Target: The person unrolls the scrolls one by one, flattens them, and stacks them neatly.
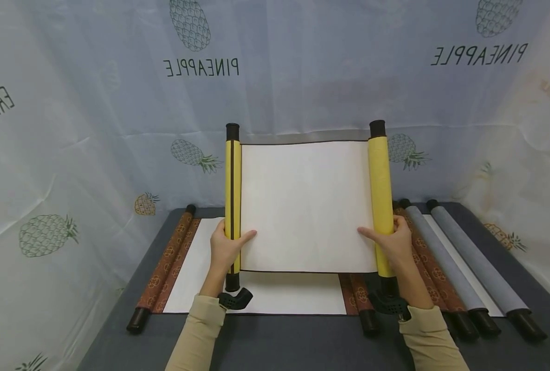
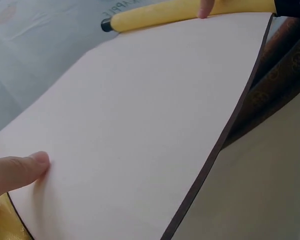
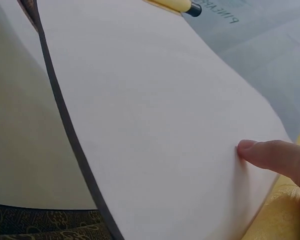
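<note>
A yellow scroll with blank white paper (image 1: 304,206) is held up, partly unrolled, above the table. My left hand (image 1: 225,247) grips its slimmer left roller (image 1: 236,190), thumb lying on the paper. Around the thicker right roller (image 1: 380,180) the fingers of my right hand (image 1: 395,242) curl, mostly hidden behind it; that thumb presses the paper too. Both rollers stand nearly upright and have black end caps. In the left wrist view the left thumb (image 2: 20,172) rests on the white sheet; in the right wrist view the right thumb (image 3: 272,155) does likewise.
Beneath, a brown patterned scroll (image 1: 182,263) lies spread on the dark grey table (image 1: 279,342), its white sheet showing. To the right lie another brown patterned roll (image 1: 434,273) and a grey scroll (image 1: 481,257) with black ends. A pineapple-print curtain (image 1: 302,67) surrounds the table.
</note>
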Available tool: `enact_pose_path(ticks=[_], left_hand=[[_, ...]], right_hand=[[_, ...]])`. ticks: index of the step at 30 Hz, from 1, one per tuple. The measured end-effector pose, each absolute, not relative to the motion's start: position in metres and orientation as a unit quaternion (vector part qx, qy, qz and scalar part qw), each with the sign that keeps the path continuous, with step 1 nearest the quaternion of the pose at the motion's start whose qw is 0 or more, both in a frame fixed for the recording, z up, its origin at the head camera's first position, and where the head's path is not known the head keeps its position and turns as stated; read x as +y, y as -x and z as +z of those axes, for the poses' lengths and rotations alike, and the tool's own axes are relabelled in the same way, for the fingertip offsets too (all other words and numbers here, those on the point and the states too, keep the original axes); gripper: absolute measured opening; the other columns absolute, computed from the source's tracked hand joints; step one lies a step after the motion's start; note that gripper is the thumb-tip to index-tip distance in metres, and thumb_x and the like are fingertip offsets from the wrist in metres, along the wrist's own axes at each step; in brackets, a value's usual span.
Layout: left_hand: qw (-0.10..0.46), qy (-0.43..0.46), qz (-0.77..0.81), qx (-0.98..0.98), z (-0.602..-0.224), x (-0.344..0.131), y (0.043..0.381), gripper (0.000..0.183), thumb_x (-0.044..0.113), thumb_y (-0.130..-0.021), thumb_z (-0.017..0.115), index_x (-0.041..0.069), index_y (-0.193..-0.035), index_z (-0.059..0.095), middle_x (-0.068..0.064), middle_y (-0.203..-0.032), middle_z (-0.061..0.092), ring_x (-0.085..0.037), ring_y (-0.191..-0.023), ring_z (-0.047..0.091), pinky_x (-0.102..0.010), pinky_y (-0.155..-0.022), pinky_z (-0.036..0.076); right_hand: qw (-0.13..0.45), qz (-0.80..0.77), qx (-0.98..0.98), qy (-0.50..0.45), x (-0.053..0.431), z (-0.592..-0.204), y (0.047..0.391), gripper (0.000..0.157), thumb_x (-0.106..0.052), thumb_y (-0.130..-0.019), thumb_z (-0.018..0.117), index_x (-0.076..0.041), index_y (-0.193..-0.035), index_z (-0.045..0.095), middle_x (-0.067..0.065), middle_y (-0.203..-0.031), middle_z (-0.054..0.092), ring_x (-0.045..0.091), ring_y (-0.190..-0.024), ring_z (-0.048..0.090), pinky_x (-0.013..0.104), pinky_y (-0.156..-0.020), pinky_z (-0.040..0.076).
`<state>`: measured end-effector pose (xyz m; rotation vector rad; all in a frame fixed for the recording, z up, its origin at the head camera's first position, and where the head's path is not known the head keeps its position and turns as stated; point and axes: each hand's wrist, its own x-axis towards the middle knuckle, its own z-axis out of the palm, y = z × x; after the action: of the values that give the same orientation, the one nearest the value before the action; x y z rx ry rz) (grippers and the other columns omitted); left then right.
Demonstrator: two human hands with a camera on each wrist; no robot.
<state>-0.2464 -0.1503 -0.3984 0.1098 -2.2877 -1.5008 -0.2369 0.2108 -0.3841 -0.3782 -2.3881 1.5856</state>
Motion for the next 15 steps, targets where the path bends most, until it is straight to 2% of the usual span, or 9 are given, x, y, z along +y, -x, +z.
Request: enact_pose_path(ticks=[4,8,12,15], left_hand=[[0.199,-0.038,-0.536,-0.820,-0.398,-0.153,0.247,0.050,0.022,-0.071,0.085,0.000,-0.105,0.056,-0.003,-0.075,0.050,-0.009,-0.062,0.043,-0.022,-0.057,0.040],[0.188,-0.042,-0.536,-0.822,-0.397,-0.156,0.247,0.053,0.023,-0.072,0.085,0.002,-0.110,0.054,-0.005,-0.078,0.053,-0.009,-0.063,0.045,-0.023,-0.058,0.041],[0.164,-0.049,-0.547,-0.819,-0.397,-0.159,0.248,0.066,0.022,-0.073,0.083,0.004,-0.126,0.049,-0.016,-0.093,0.065,-0.009,-0.067,0.053,-0.023,-0.061,0.045],[0.150,-0.047,-0.558,-0.815,-0.397,-0.162,0.249,0.075,0.020,-0.075,0.083,0.003,-0.136,0.043,-0.024,-0.106,0.067,-0.011,-0.072,0.059,-0.023,-0.063,0.048]], right_hand=[[0.124,0.539,-0.823,0.125,0.212,-0.385,0.238,0.079,-0.029,-0.078,0.080,0.002,-0.135,0.034,0.008,-0.109,0.046,0.013,-0.083,0.046,0.024,-0.066,0.043],[0.125,0.532,-0.829,0.123,0.213,-0.386,0.237,0.078,-0.029,-0.080,0.078,0.003,-0.136,0.034,0.010,-0.110,0.046,0.014,-0.084,0.045,0.025,-0.066,0.042],[0.126,0.524,-0.834,0.119,0.214,-0.387,0.237,0.075,-0.029,-0.082,0.076,0.004,-0.136,0.034,0.013,-0.110,0.046,0.016,-0.084,0.045,0.026,-0.067,0.041],[0.127,0.520,-0.836,0.116,0.214,-0.388,0.237,0.074,-0.029,-0.083,0.075,0.004,-0.135,0.035,0.013,-0.109,0.047,0.016,-0.083,0.045,0.026,-0.066,0.041]])
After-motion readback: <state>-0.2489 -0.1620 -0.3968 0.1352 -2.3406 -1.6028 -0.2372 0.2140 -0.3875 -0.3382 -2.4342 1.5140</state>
